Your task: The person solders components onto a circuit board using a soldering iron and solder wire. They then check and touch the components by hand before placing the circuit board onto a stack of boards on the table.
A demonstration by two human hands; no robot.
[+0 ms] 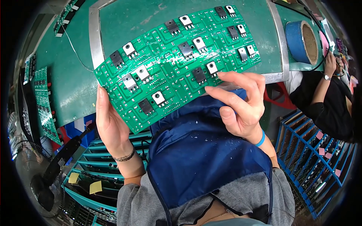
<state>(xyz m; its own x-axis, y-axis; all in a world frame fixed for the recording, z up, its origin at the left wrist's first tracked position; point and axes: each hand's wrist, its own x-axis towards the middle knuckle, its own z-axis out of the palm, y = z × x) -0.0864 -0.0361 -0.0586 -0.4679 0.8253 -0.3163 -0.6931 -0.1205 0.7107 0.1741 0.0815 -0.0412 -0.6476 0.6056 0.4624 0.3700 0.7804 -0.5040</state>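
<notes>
A large green circuit board (173, 81) is held up before me, tilted, its face carrying several black and silver transistors in pairs. My left hand (111, 122) grips its left end, thumb along the edge and the other fingers hidden behind. Near the board's lower right edge is my right hand (247, 103), fingers spread and thumb apart. Its index fingertip reaches a silver-faced transistor (212, 68), and another fingertip is at the edge beside a black transistor (198, 75). Whether those fingertips press on the parts, I cannot tell.
Behind the board lies a green worktop (132, 19) with metal edging. A blue tape roll (301, 42) stands at the right, near a co-worker's arm (321, 88). Board racks, one teal (90, 158) and one blue (316, 150), flank me. More boards (45, 101) stand at left.
</notes>
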